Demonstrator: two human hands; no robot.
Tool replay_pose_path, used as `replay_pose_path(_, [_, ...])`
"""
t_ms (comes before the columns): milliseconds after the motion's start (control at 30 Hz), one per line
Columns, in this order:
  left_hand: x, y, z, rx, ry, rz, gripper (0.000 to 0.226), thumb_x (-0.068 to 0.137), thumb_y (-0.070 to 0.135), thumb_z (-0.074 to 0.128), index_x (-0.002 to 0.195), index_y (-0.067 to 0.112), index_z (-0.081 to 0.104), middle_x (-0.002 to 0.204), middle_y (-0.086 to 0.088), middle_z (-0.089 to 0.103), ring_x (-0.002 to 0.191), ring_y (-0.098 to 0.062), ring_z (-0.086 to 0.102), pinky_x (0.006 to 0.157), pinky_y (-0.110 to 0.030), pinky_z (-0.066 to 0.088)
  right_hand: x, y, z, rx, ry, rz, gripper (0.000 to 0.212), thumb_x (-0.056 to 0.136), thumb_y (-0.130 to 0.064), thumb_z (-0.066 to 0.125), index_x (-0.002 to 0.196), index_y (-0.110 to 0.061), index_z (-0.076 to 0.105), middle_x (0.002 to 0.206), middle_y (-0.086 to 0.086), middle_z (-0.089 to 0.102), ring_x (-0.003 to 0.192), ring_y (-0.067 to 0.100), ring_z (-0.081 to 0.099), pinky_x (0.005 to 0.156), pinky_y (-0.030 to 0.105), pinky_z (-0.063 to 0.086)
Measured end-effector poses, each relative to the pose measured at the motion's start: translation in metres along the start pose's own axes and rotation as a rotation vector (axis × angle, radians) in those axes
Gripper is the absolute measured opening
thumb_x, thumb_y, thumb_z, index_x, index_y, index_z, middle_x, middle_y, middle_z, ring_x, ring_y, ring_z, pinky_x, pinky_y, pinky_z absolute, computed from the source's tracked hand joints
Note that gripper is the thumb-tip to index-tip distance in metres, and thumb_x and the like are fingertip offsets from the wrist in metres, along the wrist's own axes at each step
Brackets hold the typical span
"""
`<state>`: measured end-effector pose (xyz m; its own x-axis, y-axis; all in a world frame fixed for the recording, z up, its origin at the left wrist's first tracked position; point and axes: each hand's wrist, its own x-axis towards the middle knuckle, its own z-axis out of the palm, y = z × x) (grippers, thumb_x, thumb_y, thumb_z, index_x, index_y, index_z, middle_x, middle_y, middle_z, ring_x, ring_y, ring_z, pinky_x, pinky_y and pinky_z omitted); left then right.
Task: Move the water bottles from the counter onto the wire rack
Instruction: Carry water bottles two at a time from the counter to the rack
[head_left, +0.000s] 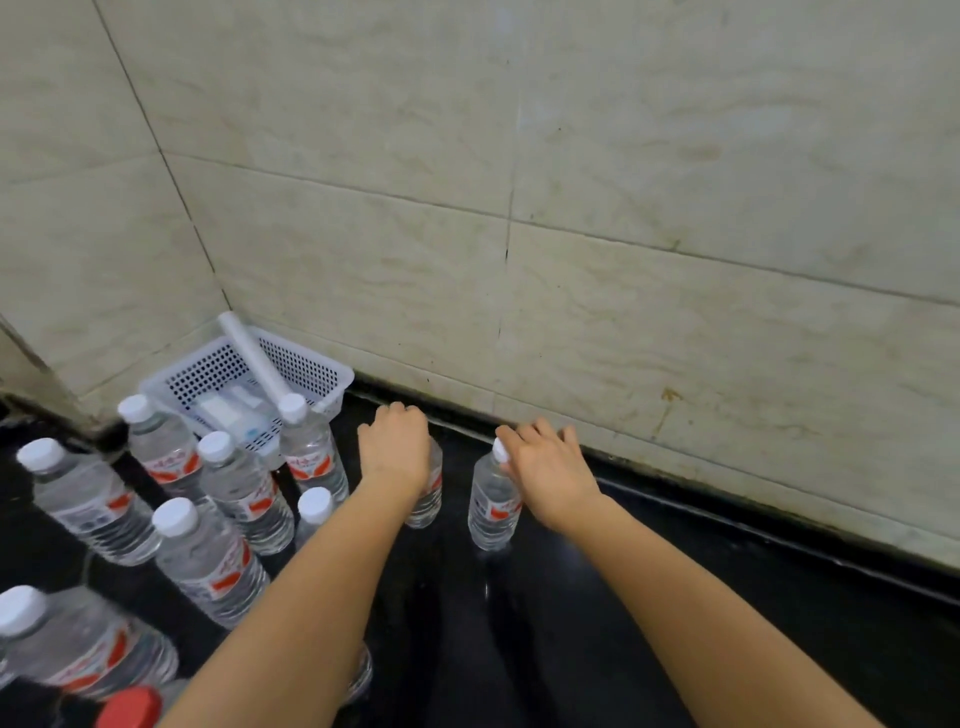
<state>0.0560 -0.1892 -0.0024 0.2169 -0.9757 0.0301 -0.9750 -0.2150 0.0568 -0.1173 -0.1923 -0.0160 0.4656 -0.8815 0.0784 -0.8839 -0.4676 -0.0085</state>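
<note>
Several clear water bottles with white caps and red labels stand on a black counter. My left hand curls over the top of one upright bottle, hiding its cap. My right hand lies against the neck of a second upright bottle, fingers spread past its white cap; how firmly it grips I cannot tell. More bottles cluster to the left, such as one near my left forearm and one by the basket. No wire rack is in view.
A white perforated plastic basket with a white tube and small packets sits in the corner. Tiled walls close off the back and left. A red cap shows at the bottom left edge.
</note>
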Motion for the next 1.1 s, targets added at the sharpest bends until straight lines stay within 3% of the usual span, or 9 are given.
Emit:
replay_pose_path(200, [-0.025,-0.004,0.01,-0.149,0.017,0.02,0.027,0.09,0.025,0.055,0.108,0.006,0.061,0.111,-0.013,0.059,0.105,-0.029,0.056,0.079,-0.036,0.045,-0.028,-0.01,0.003,0.208,-0.017,0.155,0.036,0.098,-0.034,0.048,0.129,-0.016,0.048,0.126,0.005,0.055,0.117,0.025,0.041,0.094,0.041,0.031])
replay_pose_path(400, [-0.06,0.019,0.004,-0.192,0.013,0.214,0.024,0.086,0.03,0.054,0.094,0.008,0.061,0.101,-0.01,0.06,0.098,-0.028,0.056,0.073,-0.035,0.044,-0.078,0.006,-0.003,0.405,0.024,0.273,0.028,0.093,-0.037,0.054,0.114,-0.019,0.055,0.117,0.001,0.059,0.108,0.021,0.042,0.092,0.039,0.032])
replay_pose_path(567, [-0.106,0.053,-0.015,-0.456,-0.044,0.263,0.022,0.075,0.03,0.061,0.06,0.016,0.053,0.068,-0.002,0.057,0.07,-0.025,0.056,0.055,-0.031,0.038,-0.146,0.042,-0.034,0.487,0.055,0.299,0.021,0.089,-0.035,0.058,0.101,-0.018,0.061,0.095,-0.003,0.059,0.097,0.019,0.043,0.086,0.037,0.03])
replay_pose_path(667, [-0.148,0.089,-0.026,-0.595,-0.115,0.332,0.017,0.068,0.027,0.063,0.058,0.015,0.058,0.053,0.0,0.054,0.056,-0.02,0.05,0.048,-0.028,0.034,-0.205,0.068,-0.053,0.471,0.047,0.32,0.019,0.087,-0.036,0.059,0.098,-0.021,0.061,0.092,-0.003,0.061,0.093,0.017,0.042,0.085,0.035,0.028])
replay_pose_path(800, [-0.211,0.155,-0.042,-0.693,-0.164,0.474,0.012,0.067,0.028,0.064,0.065,0.016,0.064,0.062,-0.004,0.065,0.063,-0.02,0.061,0.054,-0.036,0.05,-0.298,0.109,-0.084,0.482,0.089,0.364,0.015,0.086,-0.035,0.06,0.096,-0.023,0.062,0.084,-0.007,0.058,0.09,0.014,0.042,0.084,0.034,0.029])
replay_pose_path(967, [-0.295,0.253,-0.073,-0.749,-0.098,0.603,0.011,0.069,0.023,0.067,0.067,0.012,0.067,0.062,-0.006,0.066,0.058,-0.017,0.055,0.051,-0.029,0.042,-0.414,0.172,-0.134,0.458,0.193,0.358,0.01,0.084,-0.039,0.06,0.079,-0.03,0.056,0.074,-0.007,0.054,0.082,0.012,0.045,0.079,0.035,0.035])
replay_pose_path(1100, [-0.354,0.331,-0.099,-0.861,-0.109,0.634,0.011,0.07,0.022,0.07,0.062,0.014,0.067,0.049,0.003,0.054,0.045,-0.002,0.038,0.046,-0.023,0.032,-0.499,0.227,-0.179,0.375,0.286,0.372,0.024,0.085,-0.039,0.06,0.072,-0.019,0.055,0.067,-0.004,0.053,0.075,0.015,0.045,0.07,0.036,0.035])
